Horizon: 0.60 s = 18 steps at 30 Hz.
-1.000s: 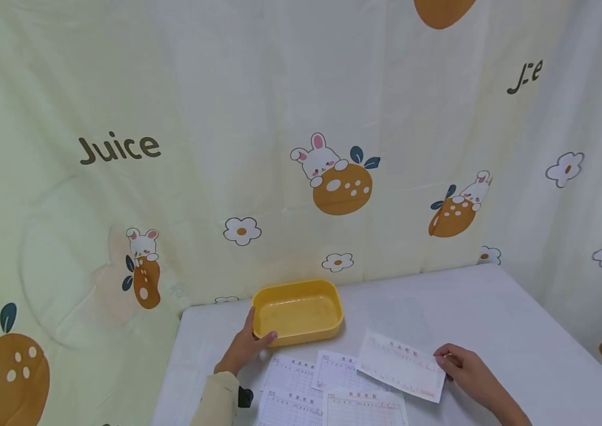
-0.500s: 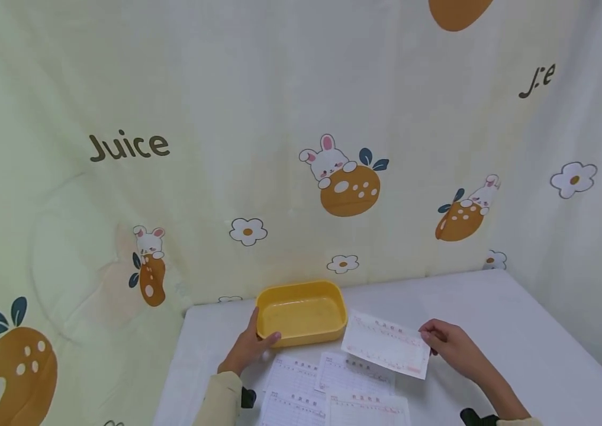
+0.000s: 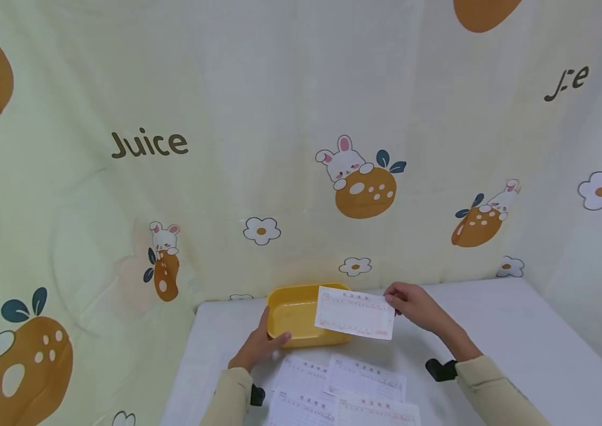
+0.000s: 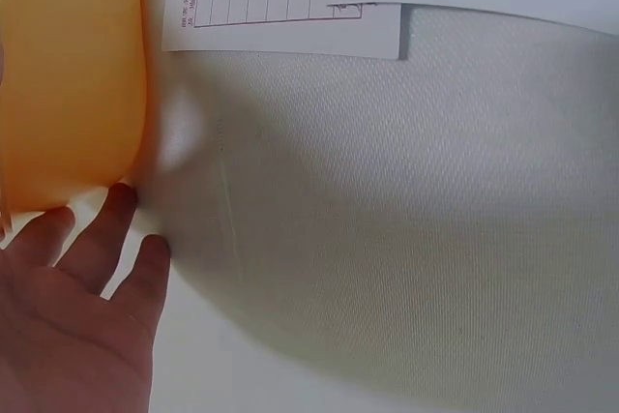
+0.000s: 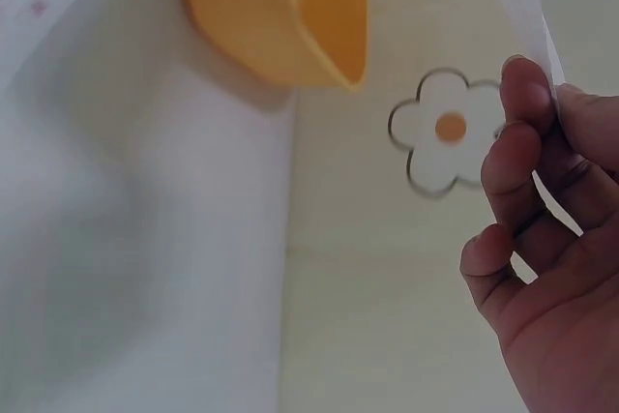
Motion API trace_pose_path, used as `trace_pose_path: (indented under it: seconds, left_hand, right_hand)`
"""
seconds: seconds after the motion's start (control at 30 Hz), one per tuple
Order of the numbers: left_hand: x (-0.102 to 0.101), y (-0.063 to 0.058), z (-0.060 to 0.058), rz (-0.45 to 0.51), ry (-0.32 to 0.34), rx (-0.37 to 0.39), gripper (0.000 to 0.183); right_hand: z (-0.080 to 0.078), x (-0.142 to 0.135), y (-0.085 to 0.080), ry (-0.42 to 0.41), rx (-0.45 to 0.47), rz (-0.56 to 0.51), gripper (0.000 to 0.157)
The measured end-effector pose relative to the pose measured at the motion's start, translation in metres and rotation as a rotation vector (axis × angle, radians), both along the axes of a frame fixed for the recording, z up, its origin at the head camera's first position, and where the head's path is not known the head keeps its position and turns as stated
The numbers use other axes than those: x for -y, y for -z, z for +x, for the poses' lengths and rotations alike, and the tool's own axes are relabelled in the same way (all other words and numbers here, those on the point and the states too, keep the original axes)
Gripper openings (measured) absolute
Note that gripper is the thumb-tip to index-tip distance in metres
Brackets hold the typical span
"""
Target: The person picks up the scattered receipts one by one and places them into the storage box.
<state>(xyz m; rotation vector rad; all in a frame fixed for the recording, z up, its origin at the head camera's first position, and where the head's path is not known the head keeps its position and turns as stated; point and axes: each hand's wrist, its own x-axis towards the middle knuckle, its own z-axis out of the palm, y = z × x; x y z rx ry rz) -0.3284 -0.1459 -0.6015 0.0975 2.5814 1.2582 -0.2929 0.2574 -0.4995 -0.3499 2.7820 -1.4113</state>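
My right hand (image 3: 412, 305) pinches one printed paper form (image 3: 354, 313) at its right edge, between thumb and forefinger. The form is raised, covering the right part of a yellow plastic box (image 3: 292, 316) in the head view. At the box's left front corner, my left hand (image 3: 258, 346) holds it with the thumb at the front rim and fingers along the side. In the left wrist view, fingertips (image 4: 121, 198) touch the box wall. The right wrist view has the curled fingers (image 5: 513, 157) on the form's thin edge. Several more forms (image 3: 367, 378) lie overlapping in front of the box.
A white-covered table (image 3: 492, 331) carries everything. Behind it hangs a curtain (image 3: 258, 118) printed with rabbits, oranges and flowers, close to the box's back side. Dark straps (image 3: 441, 370) sit at both wrists.
My right hand has lifted the form and moved it left and away from me, from above the other forms to over the box's right part. The left hand stays at the box.
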Motion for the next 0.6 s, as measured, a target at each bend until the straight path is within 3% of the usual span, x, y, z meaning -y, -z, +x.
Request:
trace_pose_path:
  seconds: [0.27,0.43,0.6]
  left_hand:
    - [0.000,0.001,-0.003,0.004,0.010,0.002,0.112]
    - [-0.001,0.004,-0.006,0.008,0.013,-0.004,0.113]
    - [-0.001,0.007,-0.007,0.026,0.013,-0.008,0.113]
  right_hand:
    - [-0.057,0.058,-0.019,-0.130,-0.017,0.010,0.008]
    - [-0.074,0.083,-0.022,-0.173,-0.004,0.036,0.009]
    - [-0.081,0.098,-0.017,-0.182,0.013,0.074,0.010]
